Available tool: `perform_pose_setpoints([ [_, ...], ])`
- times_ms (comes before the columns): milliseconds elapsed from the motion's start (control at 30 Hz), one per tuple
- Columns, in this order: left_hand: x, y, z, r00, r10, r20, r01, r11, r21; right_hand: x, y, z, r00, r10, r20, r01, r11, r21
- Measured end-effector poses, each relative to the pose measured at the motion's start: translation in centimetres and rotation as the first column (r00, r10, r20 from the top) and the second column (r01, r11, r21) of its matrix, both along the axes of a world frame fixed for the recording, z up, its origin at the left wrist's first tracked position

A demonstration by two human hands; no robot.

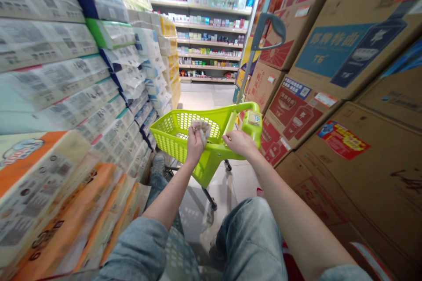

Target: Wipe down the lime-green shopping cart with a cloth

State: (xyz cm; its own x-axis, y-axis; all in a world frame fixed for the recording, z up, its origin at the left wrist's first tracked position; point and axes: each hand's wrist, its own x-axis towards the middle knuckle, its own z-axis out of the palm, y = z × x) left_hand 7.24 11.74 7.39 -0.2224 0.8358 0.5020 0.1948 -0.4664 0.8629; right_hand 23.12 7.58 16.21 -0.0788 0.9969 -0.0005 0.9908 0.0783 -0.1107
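A lime-green plastic shopping cart (pixel 180 147) with a perforated basket stands on wheels in front of my legs. My left hand (pixel 195 144) is closed on a crumpled, dirty-looking pale cloth (pixel 203 128) at the near side of the basket. The cloth's lower part is against the basket or just above it; I cannot tell which. My right hand (pixel 240 143) is closed over the cart's near rim, beside its raised handle end, with the fingertips partly hidden. On that handle end is a small printed label (pixel 253 118).
Stacked packs of tissue paper (pixel 66 70) line the left side, with orange packs (pixel 79 210) close by. Cardboard cartons (pixel 329 66) rise on the right, beside a pole with a grey handle (pixel 270 30). Shelves of small boxes (pixel 211 26) stand beyond the tiled floor (pixel 211 96).
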Motion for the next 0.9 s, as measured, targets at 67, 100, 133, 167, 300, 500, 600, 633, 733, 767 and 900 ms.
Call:
perform_pose_setpoints([
  [67, 0.1, 0.0, -0.1, 1.000, -0.012, -0.007, 0.012, 0.999, -0.041, 0.0, 0.0, 0.0, 1.000, 0.001, -0.001, -0.001, 1.000, 0.002],
  [100, 0.0, 0.1, -0.3, 1.000, -0.023, -0.014, 0.022, 0.998, -0.062, 0.0, 0.0, 0.1, 1.000, 0.003, -0.001, -0.003, 1.000, 0.005],
  [133, -0.1, 0.2, -0.6, 0.999, -0.035, -0.031, 0.032, 0.997, -0.075, 0.0, 0.1, 0.0, 1.000, 0.004, 0.000, -0.004, 1.000, 0.011],
  [167, -0.3, 0.4, -0.9, 0.997, -0.044, -0.062, 0.039, 0.996, -0.075, 0.0, 0.1, 0.0, 1.000, 0.004, 0.001, -0.004, 1.000, 0.015],
  [300, -1.2, 0.5, -1.8, 0.957, 0.051, -0.284, -0.042, 0.998, 0.036, 0.0, 0.2, -0.1, 1.000, 0.003, 0.005, -0.003, 1.000, 0.012],
  [500, -2.1, -0.1, -1.2, 0.829, -0.240, -0.504, 0.250, 0.967, -0.050, 0.0, 0.0, 0.2, 1.000, 0.004, 0.012, -0.004, 1.000, -0.002],
  [600, -3.1, -0.4, -0.9, 0.761, -0.378, -0.527, 0.400, 0.913, -0.076, 0.0, -0.2, 0.3, 1.000, 0.010, 0.021, -0.009, 1.000, -0.016],
  [633, -3.5, -0.4, -0.9, 0.731, -0.409, -0.546, 0.444, 0.893, -0.074, 0.1, -0.2, 0.3, 1.000, 0.012, 0.023, -0.011, 1.000, -0.017],
  [733, -4.3, -0.6, -0.8, 0.657, -0.439, -0.612, 0.502, 0.861, -0.078, 0.2, -0.2, 0.2, 1.000, 0.014, 0.027, -0.014, 1.000, -0.013],
  [767, -4.5, -0.6, -0.8, 0.637, -0.444, -0.630, 0.506, 0.858, -0.092, 0.3, -0.1, 0.1, 0.999, 0.015, 0.029, -0.015, 1.000, -0.009],
  [900, -5.0, -0.2, -0.6, 0.555, -0.443, -0.704, 0.496, 0.856, -0.147, 0.3, -0.1, 0.0, 0.999, 0.020, 0.036, -0.020, 1.000, -0.009],
])
